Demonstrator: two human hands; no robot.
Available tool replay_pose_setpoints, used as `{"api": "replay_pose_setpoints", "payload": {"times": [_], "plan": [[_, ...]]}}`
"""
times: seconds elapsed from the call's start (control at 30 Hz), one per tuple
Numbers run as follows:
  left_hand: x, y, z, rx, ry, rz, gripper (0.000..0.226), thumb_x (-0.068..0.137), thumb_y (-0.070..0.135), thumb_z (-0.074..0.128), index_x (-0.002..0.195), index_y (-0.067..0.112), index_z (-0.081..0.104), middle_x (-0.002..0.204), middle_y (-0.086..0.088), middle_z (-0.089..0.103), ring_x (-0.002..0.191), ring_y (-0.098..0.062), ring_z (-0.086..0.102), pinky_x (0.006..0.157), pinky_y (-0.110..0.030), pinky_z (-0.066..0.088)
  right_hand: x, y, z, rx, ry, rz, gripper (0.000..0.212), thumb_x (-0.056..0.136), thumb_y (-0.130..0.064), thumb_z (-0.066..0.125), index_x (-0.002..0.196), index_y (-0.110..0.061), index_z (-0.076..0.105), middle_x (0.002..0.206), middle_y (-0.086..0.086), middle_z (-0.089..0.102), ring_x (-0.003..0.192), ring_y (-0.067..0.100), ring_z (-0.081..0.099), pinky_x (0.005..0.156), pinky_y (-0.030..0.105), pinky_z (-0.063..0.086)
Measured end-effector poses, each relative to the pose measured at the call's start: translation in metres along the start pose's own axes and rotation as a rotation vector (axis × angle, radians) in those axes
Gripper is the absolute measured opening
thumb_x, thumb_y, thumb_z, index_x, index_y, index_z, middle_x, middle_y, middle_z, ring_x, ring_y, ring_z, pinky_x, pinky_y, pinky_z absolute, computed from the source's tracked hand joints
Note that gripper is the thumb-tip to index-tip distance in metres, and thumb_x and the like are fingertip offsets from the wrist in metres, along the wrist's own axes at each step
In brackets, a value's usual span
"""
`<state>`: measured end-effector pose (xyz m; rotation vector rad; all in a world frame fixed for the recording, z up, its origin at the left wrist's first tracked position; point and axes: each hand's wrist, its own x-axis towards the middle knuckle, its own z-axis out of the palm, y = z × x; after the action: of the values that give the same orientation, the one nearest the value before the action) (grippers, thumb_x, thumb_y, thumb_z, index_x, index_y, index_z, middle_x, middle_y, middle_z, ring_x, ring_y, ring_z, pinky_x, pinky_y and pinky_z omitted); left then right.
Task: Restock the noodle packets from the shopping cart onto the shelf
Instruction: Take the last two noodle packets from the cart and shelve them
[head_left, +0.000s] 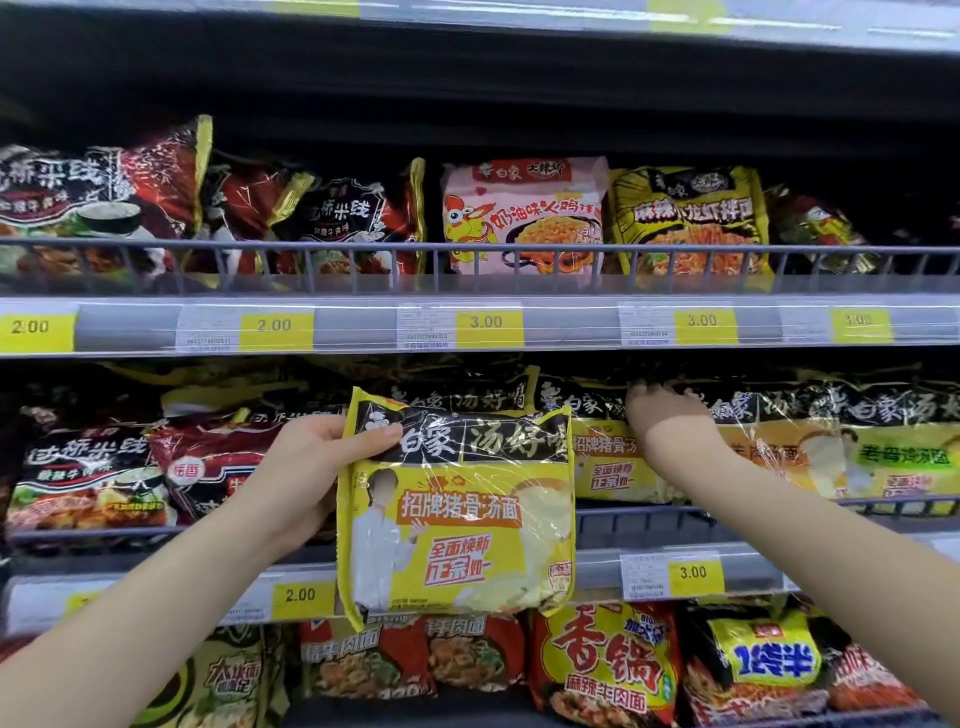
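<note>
A yellow and black noodle packet (457, 509) hangs upright in front of the middle shelf, with my left hand (306, 467) gripping its upper left corner. My right hand (662, 415) reaches into the middle shelf to the right, fingers resting on the tops of matching yellow and black packets (608, 457) standing in a row there. I cannot tell whether it grips one. The shopping cart is out of view.
A wire rail (649, 512) runs along the middle shelf's front. The upper shelf (363, 325) holds red, pink and yellow packets behind its own rail. Red and dark packets (88, 478) fill the middle shelf's left. More packets (608, 670) crowd the lower shelf.
</note>
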<state>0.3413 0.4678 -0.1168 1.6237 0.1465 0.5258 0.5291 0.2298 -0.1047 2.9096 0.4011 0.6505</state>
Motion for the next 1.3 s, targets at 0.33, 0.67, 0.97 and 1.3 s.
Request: {"api": "replay_pose_setpoints", "payload": {"times": [0.33,0.67,0.97,1.3], "plan": [[0.003,0.005,0.005,-0.036,-0.021,0.000,0.030,0.068,0.021,0.069,0.087,-0.002,0.068,0.089,-0.021,0.072,0.074,-0.031,0.070,0.073,-0.040,0.057,-0.033,-0.010,0.005,0.733,0.251,-0.106,0.033,0.093,-0.027,0.056,0.113,-0.001,0.061,0.081,0.015,0.066,0.070,0.028,0.064,0.066,0.036,0.050],[0.008,0.006,0.012,-0.066,0.026,-0.006,0.014,0.081,0.016,0.066,0.082,0.001,0.068,0.079,-0.016,0.073,0.064,-0.024,0.070,0.066,-0.034,0.058,-0.062,-0.021,-0.008,1.725,-0.555,-0.234,0.044,0.071,-0.044,0.060,0.089,-0.006,0.072,0.082,0.010,0.075,0.072,0.017,0.070,0.063,0.023,0.056],[0.008,0.003,0.018,0.001,0.012,0.037,0.039,0.090,0.031,0.055,0.098,-0.005,0.068,0.100,-0.026,0.069,0.092,-0.037,0.065,0.090,-0.047,0.049,-0.055,-0.024,-0.003,1.787,-0.481,-0.057,0.024,0.062,-0.016,0.075,0.082,-0.003,0.071,0.075,0.006,0.074,0.062,0.015,0.070,0.052,0.022,0.052],[-0.008,-0.032,0.013,0.545,-0.247,0.151,0.036,0.100,0.038,0.031,0.132,0.027,0.043,0.141,0.006,0.043,0.122,0.003,0.045,0.106,-0.010,0.027,-0.013,-0.006,0.007,1.968,-0.293,0.237,0.037,0.065,-0.011,0.075,0.100,-0.001,0.070,0.083,0.010,0.075,0.063,0.020,0.070,0.052,0.029,0.056]]}}
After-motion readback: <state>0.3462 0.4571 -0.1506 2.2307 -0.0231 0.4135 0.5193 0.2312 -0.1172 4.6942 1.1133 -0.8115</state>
